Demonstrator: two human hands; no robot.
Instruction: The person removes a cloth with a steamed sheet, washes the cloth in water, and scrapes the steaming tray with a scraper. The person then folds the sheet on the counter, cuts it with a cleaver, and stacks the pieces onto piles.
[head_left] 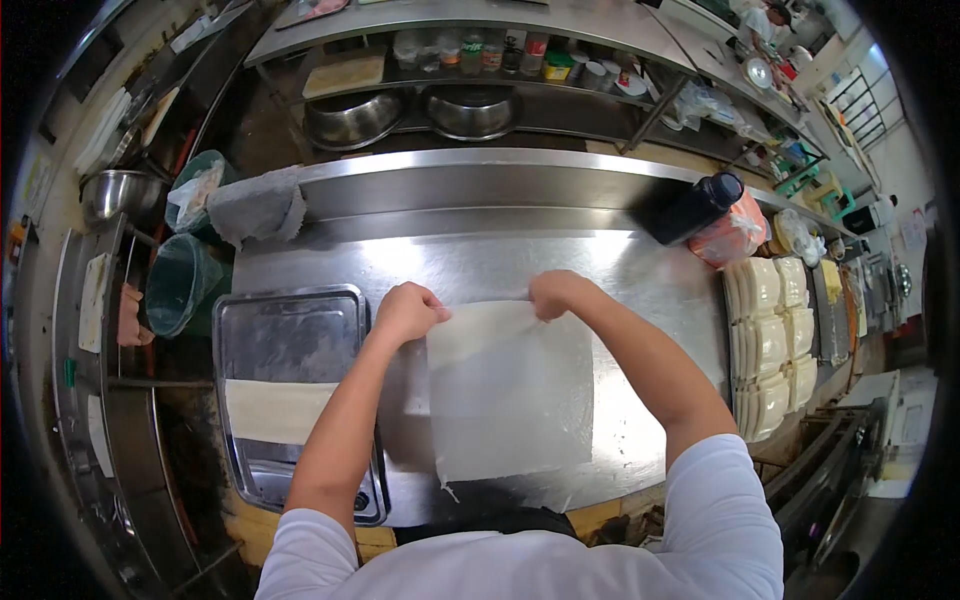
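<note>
A thin, translucent whitish sheet (pixel 510 400), like plastic film, lies flat on the steel table in front of me. Along its far edge runs a paler, cream band; I cannot tell whether this is a separate layer. My left hand (pixel 408 312) pinches the sheet's far left corner between thumb and fingers. Curled at the far edge towards the right, my right hand (pixel 560 294) has its fingertips closed on the sheet, partly hidden by the hand itself. Left of them, a metal tray (pixel 290 325) holds a flat cream-coloured slab (pixel 275 411), partly behind my left forearm.
Several wrapped white packs (pixel 768 345) are stacked at the table's right end. A dark bottle (pixel 700 208) and an orange-white bag (pixel 733 232) stand at the back right. A grey cloth (pixel 258 208) hangs over the raised back ledge (pixel 480 180). Green bins (pixel 183 285) stand left.
</note>
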